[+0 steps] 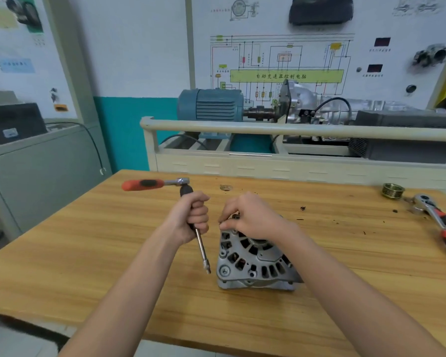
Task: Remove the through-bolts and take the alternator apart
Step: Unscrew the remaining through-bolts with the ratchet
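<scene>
Gripping the ratchet (165, 183) by its long extension (201, 246), my left hand (195, 215) is wrapped tight around the shaft, socket tip hanging free just off the alternator (252, 261) and touching no bolt. The alternator sits face-up around the middle of the bench (88, 240), toward the near edge. My right hand (250, 217) rests on its far rim, fingertips pinched on something small there; probably a through-bolt, though I cannot tell. I judge one bolt is being finger-turned out. Next I must seat the socket squarely on another bolt head while steadying the housing. A second ratchet (440, 225) and a pulley (393, 190) lie near the far right corner.
</scene>
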### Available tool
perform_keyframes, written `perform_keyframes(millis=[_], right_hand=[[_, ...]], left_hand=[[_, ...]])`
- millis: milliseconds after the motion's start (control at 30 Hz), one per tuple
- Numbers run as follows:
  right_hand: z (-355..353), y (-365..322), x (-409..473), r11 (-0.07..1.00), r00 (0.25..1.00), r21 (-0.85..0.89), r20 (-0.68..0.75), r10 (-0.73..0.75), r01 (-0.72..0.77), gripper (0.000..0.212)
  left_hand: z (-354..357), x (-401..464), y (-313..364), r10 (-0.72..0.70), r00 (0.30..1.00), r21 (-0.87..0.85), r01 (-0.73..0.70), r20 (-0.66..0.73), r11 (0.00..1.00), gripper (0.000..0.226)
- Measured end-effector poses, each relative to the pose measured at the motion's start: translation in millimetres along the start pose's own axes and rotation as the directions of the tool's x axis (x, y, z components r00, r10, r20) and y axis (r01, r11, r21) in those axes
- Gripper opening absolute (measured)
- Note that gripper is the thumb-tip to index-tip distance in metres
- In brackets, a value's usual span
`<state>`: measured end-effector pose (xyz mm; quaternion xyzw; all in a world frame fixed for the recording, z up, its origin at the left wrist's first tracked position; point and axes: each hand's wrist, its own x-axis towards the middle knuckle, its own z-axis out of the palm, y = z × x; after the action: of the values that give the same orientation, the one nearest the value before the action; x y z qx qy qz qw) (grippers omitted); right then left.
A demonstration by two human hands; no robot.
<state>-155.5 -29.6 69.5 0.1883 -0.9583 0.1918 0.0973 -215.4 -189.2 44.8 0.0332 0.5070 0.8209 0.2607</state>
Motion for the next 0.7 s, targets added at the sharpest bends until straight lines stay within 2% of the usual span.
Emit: perform_keyframes(millis=[133, 267, 400, 533, 600, 700], right_hand=[[3.0, 3.0, 0.1, 0.997, 0.999, 0.053, -0.012, -0.048, 0.049, 0.012], [8.5, 2.0, -1.6, 0.999, 0.997, 0.017, -0.074, -0.031, 0.032, 0.014], [11.1, 0.1, -2.5, 0.999, 0.988, -0.011, -0.153, -0.034, 0.033, 0.022], [10.6, 1.1, -2.9, 0.999, 0.982, 0.043, -0.191, -0.001, 0.009, 0.022], [10.4, 1.1, -3.5, 0.998, 0.985, 0.062, -0.173, -0.024, 0.035, 0.019], [9.3, 1.9, -3.9, 0.995, 0.986, 0.074, -0.155, -0.062, 0.074, 0.012]], left_hand=[[-16.3, 12.2, -18.3, -0.138, 0.985, -0.043, 0.143, 0.105, 0.989, 0.042], [-28.8, 22.1, -36.2, -0.205, 0.965, -0.131, 0.227, 0.166, 0.965, 0.038], [-32.0, 28.5, -52.5, -0.203, 0.954, -0.096, 0.228, 0.222, 0.969, 0.033], [-33.1, 32.2, -65.7, -0.105, 0.954, -0.149, 0.151, 0.28, 0.977, 0.028], [-37.3, 34.0, -71.9, -0.087, 0.96, -0.222, 0.149, 0.267, 0.964, 0.026], [-41.6, 36.3, -76.4, -0.085, 0.977, -0.228, 0.129, 0.193, 0.965, 0.026]])
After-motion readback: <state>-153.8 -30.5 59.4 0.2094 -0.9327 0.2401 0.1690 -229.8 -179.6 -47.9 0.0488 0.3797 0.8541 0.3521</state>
